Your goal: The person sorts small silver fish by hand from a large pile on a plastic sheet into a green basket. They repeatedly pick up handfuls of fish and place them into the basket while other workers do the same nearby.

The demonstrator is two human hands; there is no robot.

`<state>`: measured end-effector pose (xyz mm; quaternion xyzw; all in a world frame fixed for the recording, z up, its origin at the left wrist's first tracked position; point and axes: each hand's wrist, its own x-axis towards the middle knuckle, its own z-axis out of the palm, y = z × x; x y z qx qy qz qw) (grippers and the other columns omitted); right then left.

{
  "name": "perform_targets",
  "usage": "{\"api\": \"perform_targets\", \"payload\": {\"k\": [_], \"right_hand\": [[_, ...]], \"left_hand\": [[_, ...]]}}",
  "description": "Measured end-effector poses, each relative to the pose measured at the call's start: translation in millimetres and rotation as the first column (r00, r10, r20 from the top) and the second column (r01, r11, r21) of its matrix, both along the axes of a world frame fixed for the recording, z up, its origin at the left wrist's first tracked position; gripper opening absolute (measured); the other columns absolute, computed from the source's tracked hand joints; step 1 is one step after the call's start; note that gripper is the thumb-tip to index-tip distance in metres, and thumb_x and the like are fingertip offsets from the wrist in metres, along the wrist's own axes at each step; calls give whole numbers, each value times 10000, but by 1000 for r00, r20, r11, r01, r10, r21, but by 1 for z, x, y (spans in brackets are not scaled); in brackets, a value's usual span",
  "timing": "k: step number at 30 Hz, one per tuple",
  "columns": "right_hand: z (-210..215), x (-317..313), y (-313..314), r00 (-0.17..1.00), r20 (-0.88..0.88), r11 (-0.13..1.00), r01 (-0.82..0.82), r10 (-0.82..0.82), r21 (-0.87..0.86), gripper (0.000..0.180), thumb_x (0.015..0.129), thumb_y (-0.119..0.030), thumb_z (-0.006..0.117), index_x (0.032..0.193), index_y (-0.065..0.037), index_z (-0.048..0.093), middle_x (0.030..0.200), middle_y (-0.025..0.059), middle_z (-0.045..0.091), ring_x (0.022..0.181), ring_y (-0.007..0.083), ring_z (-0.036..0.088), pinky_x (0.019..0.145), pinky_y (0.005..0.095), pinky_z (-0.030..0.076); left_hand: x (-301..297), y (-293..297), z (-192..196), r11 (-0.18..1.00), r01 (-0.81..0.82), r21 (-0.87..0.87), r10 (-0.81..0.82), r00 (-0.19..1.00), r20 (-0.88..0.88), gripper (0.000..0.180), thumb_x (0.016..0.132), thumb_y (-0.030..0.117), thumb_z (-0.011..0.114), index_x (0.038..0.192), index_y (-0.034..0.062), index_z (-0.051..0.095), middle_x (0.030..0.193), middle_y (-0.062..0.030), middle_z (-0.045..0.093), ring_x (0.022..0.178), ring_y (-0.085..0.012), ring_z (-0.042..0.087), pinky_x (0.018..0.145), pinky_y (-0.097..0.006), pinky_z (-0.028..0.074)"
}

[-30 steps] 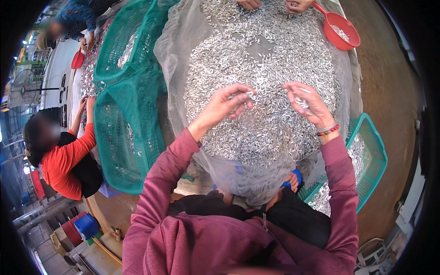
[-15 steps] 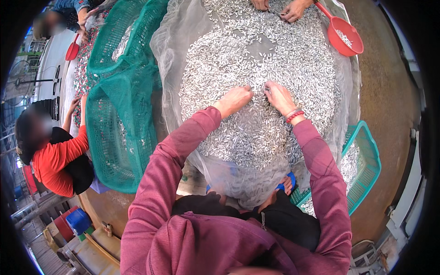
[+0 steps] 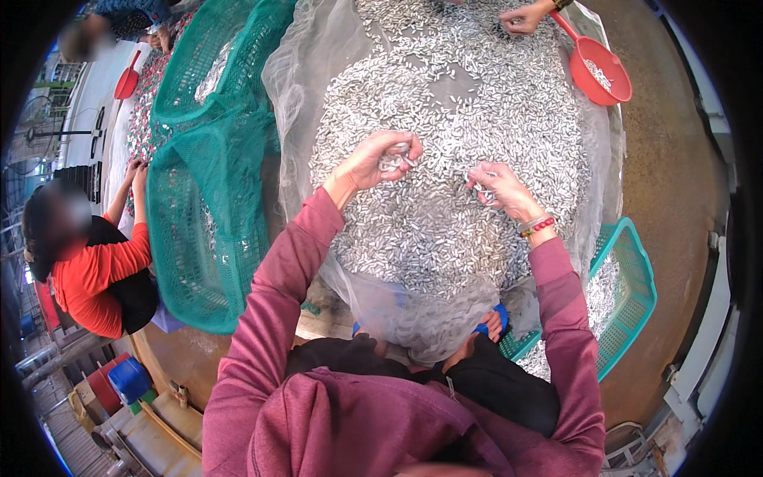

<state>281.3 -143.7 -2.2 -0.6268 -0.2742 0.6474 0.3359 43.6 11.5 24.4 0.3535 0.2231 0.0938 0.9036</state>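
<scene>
Above the heap of small silver fish, left hand and right hand each pinched on some.

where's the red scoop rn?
Head view, upper right: the red scoop lies at the right edge of the small silver fish pile, beside another person's hand.

Left hand curled, what its fingers pinch too small to tell, right hand fingertips buried among small silver fish, 1 person's hand cut off at top edge, teal basket partly hidden behind a sleeve
</scene>
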Motion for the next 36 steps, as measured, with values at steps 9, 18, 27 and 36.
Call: {"api": "perform_targets", "payload": {"k": [9,18,27,36], "right_hand": [[29,6,-4,980,-145,985,148,-134,89,123,892,-142,620,972,-50,633,723,-11,564,533,52,495,407,167,325],[10,11,-27,969,-239,972,-2,59,234,232,878,-233,648,945,-14,610,700,-7,516,545,85,477,445,210,377],[-42,-32,-29,506,858,833,-509,82,220,116,824,-104,606,903,-54,676,854,136,675,788,354,645,698,443,503],[-41,-34,-23,131,975,664,-748,180,-22,108,803,-73,540,887,-42,601,860,148,646,780,298,672,664,414,550]], "left_hand": [[33,8,-28,988,19,153,2,991,-135,133,824,105,644,913,74,551,821,-7,519,606,-60,465,409,-138,349],[52,-10,-80,-109,523,845,226,841,-492,201,821,194,622,785,3,674,649,-130,645,628,-274,648,602,-386,508],[25,0,7,996,84,-5,-82,982,170,260,687,72,462,935,24,526,906,-73,511,662,-117,456,400,-207,334],[70,-18,-48,595,404,695,-77,890,-450,202,723,180,774,862,44,719,627,-13,629,568,-102,567,454,-266,430]]}}
